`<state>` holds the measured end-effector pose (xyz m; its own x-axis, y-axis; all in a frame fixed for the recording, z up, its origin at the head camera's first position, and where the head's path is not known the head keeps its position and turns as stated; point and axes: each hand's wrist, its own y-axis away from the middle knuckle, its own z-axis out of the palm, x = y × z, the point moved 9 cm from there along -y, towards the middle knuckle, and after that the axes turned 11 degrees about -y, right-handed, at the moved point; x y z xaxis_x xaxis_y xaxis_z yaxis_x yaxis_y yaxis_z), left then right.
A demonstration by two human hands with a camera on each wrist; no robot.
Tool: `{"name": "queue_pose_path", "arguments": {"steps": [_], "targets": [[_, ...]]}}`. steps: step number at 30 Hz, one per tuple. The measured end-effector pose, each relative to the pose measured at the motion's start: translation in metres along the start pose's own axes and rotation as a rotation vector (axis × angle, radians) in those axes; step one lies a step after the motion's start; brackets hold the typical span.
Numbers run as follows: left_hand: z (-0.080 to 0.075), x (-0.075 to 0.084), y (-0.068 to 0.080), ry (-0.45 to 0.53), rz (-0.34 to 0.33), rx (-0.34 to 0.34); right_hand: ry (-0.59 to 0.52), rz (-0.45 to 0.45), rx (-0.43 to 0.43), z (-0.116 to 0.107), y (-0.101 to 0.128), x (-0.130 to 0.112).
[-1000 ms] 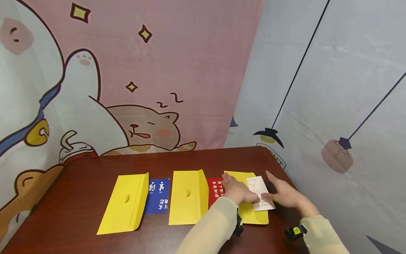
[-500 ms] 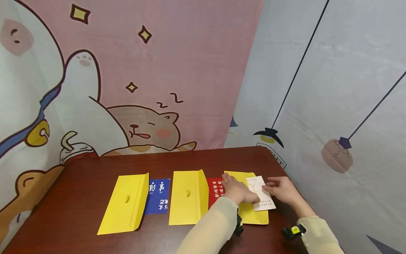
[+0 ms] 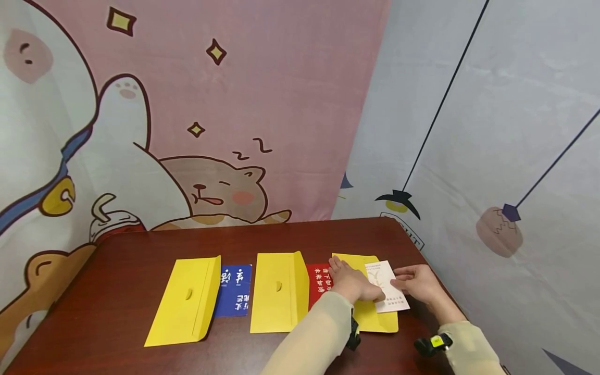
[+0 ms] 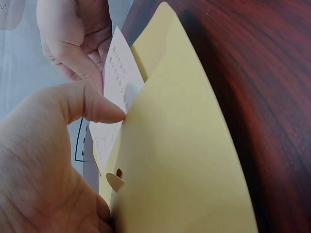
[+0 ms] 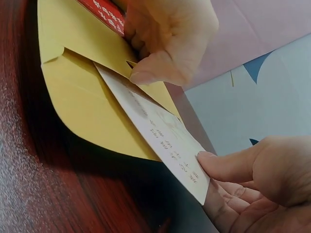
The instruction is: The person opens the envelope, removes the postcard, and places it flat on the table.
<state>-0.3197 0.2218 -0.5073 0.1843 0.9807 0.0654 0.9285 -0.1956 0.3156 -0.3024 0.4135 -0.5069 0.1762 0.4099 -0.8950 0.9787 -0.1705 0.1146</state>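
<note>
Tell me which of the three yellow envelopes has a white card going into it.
The rightmost envelope, under both hands. The white card pokes from its opening, pinched by the right hand; the other two lie untouched beside blue and red cards.

Your right hand pinches a white card's corner, its far end tucked under a yellow envelope's flap, where your left hand presses.
</note>
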Motion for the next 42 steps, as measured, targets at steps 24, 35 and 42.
{"name": "queue_pose_path", "arguments": {"steps": [24,35,42], "targets": [[-0.001,0.001,0.003,-0.002,-0.005,-0.004,-0.024,-0.002,0.021,-0.026,0.004,0.004],[-0.002,0.002,0.004,-0.015,-0.002,-0.004,-0.044,0.016,0.042,-0.038,0.007,0.003],[-0.001,0.003,0.002,-0.032,0.006,0.004,-0.082,0.008,0.056,-0.048,0.005,0.009]]}}
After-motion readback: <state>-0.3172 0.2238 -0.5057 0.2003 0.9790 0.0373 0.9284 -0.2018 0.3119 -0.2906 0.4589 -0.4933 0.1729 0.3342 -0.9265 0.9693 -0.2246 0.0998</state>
